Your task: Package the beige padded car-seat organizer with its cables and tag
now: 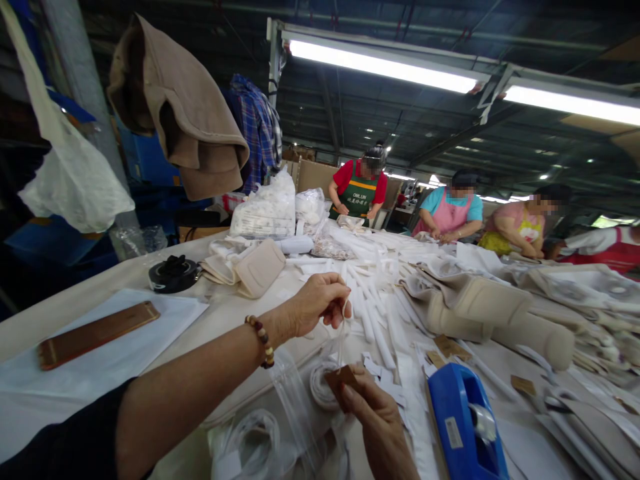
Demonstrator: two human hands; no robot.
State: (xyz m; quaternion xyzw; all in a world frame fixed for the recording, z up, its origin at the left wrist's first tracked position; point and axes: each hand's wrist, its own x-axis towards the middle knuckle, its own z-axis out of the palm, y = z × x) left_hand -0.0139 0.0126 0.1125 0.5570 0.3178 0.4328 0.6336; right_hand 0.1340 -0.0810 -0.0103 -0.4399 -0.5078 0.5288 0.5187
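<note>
My left hand, with a beaded bracelet at the wrist, is closed in a pinch on a thin pale string and holds it up. Lower down, my right hand grips a brown cardboard tag between thumb and fingers; the string runs up from this tag. Just behind the tag lies a white rolled strap. Below my hands are a beige fabric piece and clear plastic bags, with another white roll inside one.
A blue tape dispenser stands at the right. Brown phone and black tape roll lie left. White rolls and beige pieces cover the table. Several co-workers work across it. A plastic bag hangs left.
</note>
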